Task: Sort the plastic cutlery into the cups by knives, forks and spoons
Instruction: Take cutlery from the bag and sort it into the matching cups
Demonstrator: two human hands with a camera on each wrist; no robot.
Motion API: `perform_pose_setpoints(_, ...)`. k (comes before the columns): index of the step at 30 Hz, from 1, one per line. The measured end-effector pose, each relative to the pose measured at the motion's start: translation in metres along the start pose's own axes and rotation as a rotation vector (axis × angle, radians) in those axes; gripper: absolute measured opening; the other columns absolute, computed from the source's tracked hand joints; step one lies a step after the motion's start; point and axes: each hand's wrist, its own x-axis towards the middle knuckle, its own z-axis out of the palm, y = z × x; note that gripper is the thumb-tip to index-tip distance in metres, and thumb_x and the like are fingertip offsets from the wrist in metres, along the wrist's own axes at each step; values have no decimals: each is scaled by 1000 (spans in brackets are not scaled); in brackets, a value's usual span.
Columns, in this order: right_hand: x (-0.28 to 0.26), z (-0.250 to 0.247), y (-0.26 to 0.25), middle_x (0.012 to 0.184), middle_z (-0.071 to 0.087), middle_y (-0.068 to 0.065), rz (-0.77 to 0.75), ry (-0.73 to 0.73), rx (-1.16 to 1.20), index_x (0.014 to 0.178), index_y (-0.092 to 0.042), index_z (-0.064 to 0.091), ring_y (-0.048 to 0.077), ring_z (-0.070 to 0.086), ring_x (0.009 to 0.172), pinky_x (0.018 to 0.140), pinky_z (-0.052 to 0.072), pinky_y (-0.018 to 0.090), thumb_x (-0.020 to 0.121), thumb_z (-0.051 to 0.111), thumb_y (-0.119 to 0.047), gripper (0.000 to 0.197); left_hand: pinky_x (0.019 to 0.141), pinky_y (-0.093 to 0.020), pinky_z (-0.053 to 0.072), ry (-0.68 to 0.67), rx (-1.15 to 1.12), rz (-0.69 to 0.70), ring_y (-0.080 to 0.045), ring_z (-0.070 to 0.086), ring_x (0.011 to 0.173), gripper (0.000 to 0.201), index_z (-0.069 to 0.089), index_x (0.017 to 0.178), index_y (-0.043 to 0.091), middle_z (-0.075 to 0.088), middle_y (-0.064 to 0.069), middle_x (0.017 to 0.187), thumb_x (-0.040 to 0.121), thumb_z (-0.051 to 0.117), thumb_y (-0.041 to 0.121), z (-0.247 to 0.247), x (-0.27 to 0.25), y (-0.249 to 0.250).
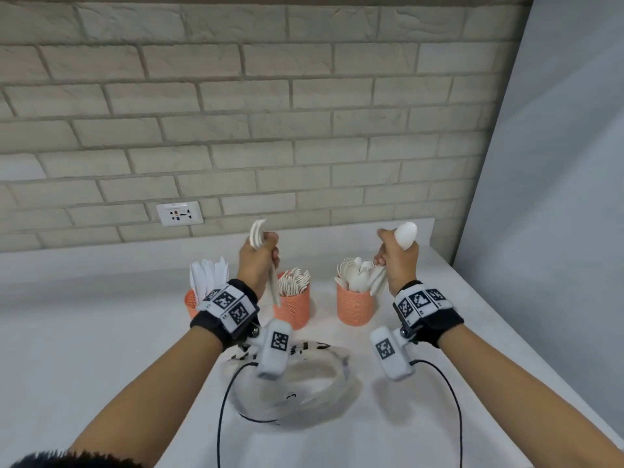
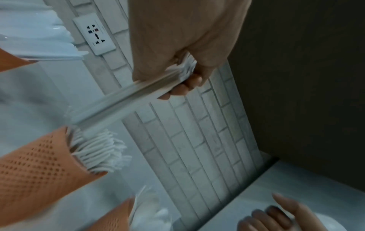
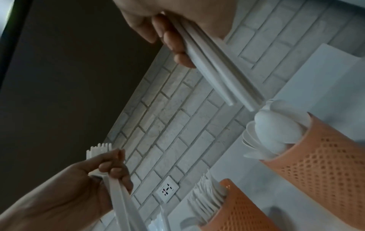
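Note:
Three orange perforated cups stand in a row on the white counter: the left cup holds knives, the middle cup forks, the right cup spoons. My left hand grips a small bunch of white forks, tines up, handles pointing down over the fork cup. My right hand grips white spoons, bowls up, their handles angled down toward the spoon cup. In the right wrist view the left hand and its forks show at lower left.
A crumpled clear plastic bag lies on the counter in front of the cups, under my wrists. A brick wall with a socket runs behind the cups. A pale panel bounds the counter on the right.

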Motion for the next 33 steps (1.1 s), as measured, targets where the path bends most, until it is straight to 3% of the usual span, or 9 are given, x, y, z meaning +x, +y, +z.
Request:
perform_pose_setpoints(5,27,21,3,30,34,-8,3,17,157,58,-15,39,5,29,26,34,28,14,86,56,-4,34,45,-19,38,109,-71,36,-5,40,36,22,49,72,18,45,9,35,91,58,23,-3,35,17)
perform_pose_setpoints(11,54,40,27,30,32,-9,17,-4,221,58,-13,40,6,28,27,36,32,17,89,55,-8,35,58,-22,37,132,-150,49,-5,39,37,21,50,76,21,39,11,35,92,54,33,2,65,17)
perform_pose_setpoints(16,65,39,53,30,36,-9,-19,-60,124,63,-13,43,4,34,27,40,42,20,86,59,-9,28,60,-24,38,129,-82,53,-8,40,44,25,49,75,20,40,11,36,93,51,38,10,83,-1)
perform_pose_setpoints(20,72,35,65,28,37,-8,4,-82,72,66,-13,43,4,38,27,49,42,28,91,55,-9,28,65,-28,39,123,-5,62,-13,41,52,25,51,75,22,44,10,37,92,51,40,18,93,-17)
perform_pose_setpoints(28,75,23,76,28,35,-8,85,-132,-6,67,-11,43,8,38,27,39,44,17,92,53,-7,27,71,-28,42,92,74,51,-13,45,54,27,52,73,21,48,9,38,93,50,39,26,100,-41)
perform_pose_setpoints(31,75,19,82,31,40,-7,87,-122,-171,66,-12,46,6,42,28,40,42,17,90,59,-17,27,75,-31,44,84,78,45,-14,49,53,25,52,75,20,51,8,39,94,50,36,25,102,-49)
perform_pose_setpoints(33,75,17,87,40,45,-3,75,-124,-279,65,-12,47,4,44,30,41,42,16,88,61,-23,29,73,-27,46,77,101,45,-12,54,52,24,54,77,20,52,7,40,93,50,37,25,102,-53)
